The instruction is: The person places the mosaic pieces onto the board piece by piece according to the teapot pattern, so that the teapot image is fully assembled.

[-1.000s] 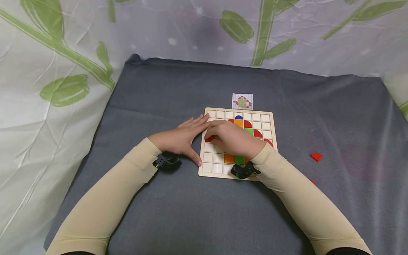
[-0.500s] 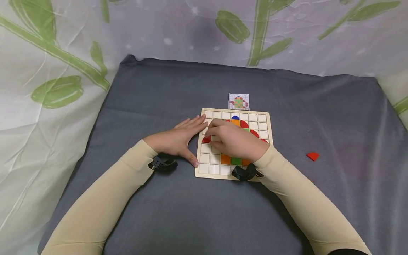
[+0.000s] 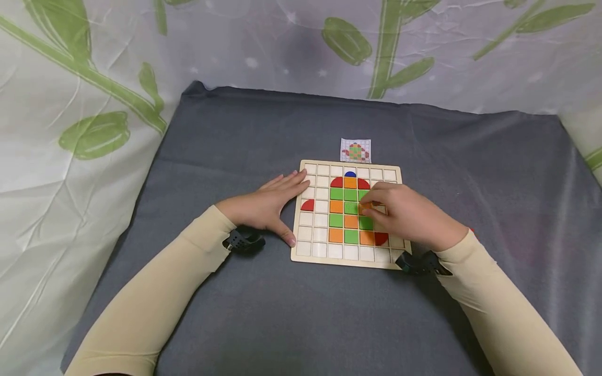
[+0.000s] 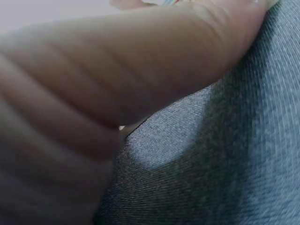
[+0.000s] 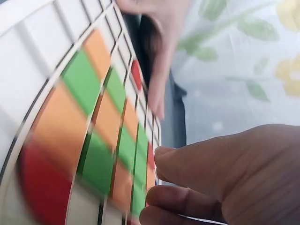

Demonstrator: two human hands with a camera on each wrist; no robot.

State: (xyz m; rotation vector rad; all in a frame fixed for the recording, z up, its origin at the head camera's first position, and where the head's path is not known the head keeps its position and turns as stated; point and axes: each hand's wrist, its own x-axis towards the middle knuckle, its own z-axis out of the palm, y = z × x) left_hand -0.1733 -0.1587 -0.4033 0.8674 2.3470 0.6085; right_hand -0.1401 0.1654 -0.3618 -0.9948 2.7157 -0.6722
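Observation:
A wooden grid board (image 3: pixel 312 258) lies on the cloth, with green, orange, red and blue tiles in its cells. My left hand (image 3: pixel 265 203) rests at the board's left edge, fingers spread, fingertips on the frame and thumb at the lower left. A red quarter-circle tile (image 3: pixel 308 205) sits alone in the leftmost column. Over the right part of the board is my right hand (image 3: pixel 406 214), fingers loosely bent, with no piece visible between thumb and fingers. It hides several cells beneath it. In the right wrist view, its fingertips (image 5: pixel 161 159) hang beside the tiles.
A small printed picture card (image 3: pixel 356 150) touches or nearly touches the board's top edge. Grey cloth (image 3: pixel 263 313) covers the table. A bit of red shows beside the right sleeve (image 3: pixel 498 282), mostly hidden. A white curtain with green leaves (image 3: pixel 348 42) hangs behind.
My right hand has moved right, from the leftmost column to the board's right side, uncovering the red quarter-circle tile and the middle tiles. The left hand stays at the board's edge.

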